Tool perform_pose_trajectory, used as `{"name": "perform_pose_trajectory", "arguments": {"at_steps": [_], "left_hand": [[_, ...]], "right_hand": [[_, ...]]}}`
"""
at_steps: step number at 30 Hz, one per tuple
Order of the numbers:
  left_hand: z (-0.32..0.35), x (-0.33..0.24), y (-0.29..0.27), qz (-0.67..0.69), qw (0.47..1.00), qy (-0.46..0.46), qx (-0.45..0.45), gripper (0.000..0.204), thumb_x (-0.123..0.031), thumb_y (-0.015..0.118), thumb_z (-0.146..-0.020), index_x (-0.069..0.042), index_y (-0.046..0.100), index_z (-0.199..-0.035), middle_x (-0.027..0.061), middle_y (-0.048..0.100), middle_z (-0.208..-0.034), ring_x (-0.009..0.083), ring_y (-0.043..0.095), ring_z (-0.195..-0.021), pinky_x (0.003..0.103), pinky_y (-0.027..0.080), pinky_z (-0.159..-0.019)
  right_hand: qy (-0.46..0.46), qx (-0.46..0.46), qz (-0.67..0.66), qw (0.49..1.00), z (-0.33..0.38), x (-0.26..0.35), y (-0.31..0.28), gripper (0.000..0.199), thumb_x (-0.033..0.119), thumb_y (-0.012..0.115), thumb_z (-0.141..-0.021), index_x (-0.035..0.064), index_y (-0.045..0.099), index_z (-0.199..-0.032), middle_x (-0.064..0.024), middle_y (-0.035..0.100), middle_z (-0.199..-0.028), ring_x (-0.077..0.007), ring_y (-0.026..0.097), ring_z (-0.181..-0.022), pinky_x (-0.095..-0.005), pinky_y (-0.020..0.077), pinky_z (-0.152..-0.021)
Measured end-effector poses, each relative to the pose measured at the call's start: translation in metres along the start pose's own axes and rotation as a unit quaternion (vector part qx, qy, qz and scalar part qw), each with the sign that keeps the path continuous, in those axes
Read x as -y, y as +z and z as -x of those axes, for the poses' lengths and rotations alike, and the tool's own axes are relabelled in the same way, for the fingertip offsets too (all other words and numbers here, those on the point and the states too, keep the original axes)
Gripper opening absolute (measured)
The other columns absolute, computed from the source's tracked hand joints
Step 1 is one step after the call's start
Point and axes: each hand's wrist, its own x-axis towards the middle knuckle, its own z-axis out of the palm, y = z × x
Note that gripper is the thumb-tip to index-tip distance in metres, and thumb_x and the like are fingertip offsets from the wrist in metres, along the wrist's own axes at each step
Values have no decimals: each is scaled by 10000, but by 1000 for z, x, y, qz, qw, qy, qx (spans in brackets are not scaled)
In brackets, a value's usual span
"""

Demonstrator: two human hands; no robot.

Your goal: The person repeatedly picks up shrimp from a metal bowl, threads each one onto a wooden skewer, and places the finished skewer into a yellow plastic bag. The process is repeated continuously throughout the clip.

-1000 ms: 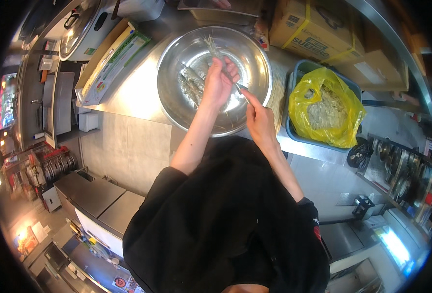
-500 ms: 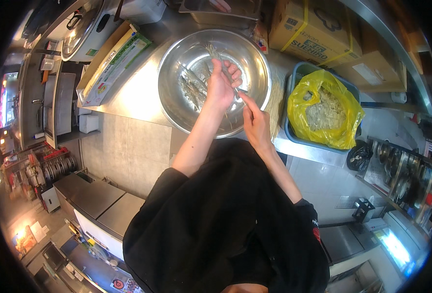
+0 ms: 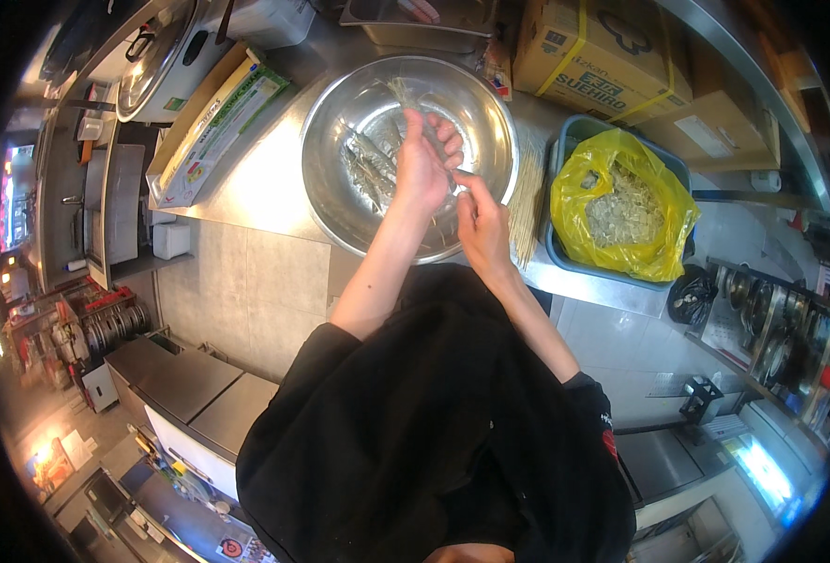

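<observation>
A wide steel bowl [image 3: 316,178] stands on the counter before me, with several grey raw shrimp [image 3: 370,167] lying in it. Over the bowl, my left hand [image 3: 424,167] is closed around a shrimp [image 3: 402,92], whose head and thin feelers stick out past the fingers; its body is mostly hidden. My right hand [image 3: 483,223] meets it at the bowl's near right rim. Its thumb and index finger pinch what looks like the end of a thin skewer at the shrimp's tail. Right of the bowl lies a bundle of bamboo skewers [image 3: 528,199].
A blue tub [image 3: 554,246], lined with a yellow plastic bag [image 3: 664,246] of pale pieces, sits at the right. Behind it are cardboard boxes [image 3: 612,61]. An open long carton [image 3: 218,127] stands at the left, and a steel pan [image 3: 415,36] at the back.
My right hand has shifted slightly left and nearer to me, its fingers still at the shrimp's tail end. My left hand keeps its grip over the bowl. The view has tilted a little.
</observation>
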Motion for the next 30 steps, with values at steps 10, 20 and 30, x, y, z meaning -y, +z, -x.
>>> {"name": "perform_pose_trajectory", "arguments": {"at_steps": [10, 20, 30], "left_hand": [[1, -2, -2, 22, 999, -26, -2, 432, -570, 384, -1014, -150, 417, -917, -5, 406, -730, 124, 384, -634, 245, 281, -534], [2, -1, 2, -9, 1000, 4, -17, 453, -568, 374, -1018, -129, 419, -917, 12, 437, -730, 124, 394, -599, 254, 277, -517], [5, 6, 9, -7, 1000, 4, -11, 435, -563, 392, -1015, -136, 421, -940, 24, 451, -727, 131, 392, -595, 252, 279, -523]], "right_hand": [[-20, 0, -22, 1000, -8, 1, 1, 68, 12, 529, -943, 17, 551, -1007, -149, 472, -604, -161, 473, -542, -325, 375, -522], [-21, -5, 3, 1000, 3, 7, -6, 76, 25, 511, -952, 20, 548, -1018, -189, 476, -615, -262, 522, -509, -348, 393, -523], [-30, 18, 16, 999, -8, 17, -11, 84, -37, 498, -922, -2, 512, -998, -268, 622, -802, -487, 617, -792, -487, 469, -611]]}}
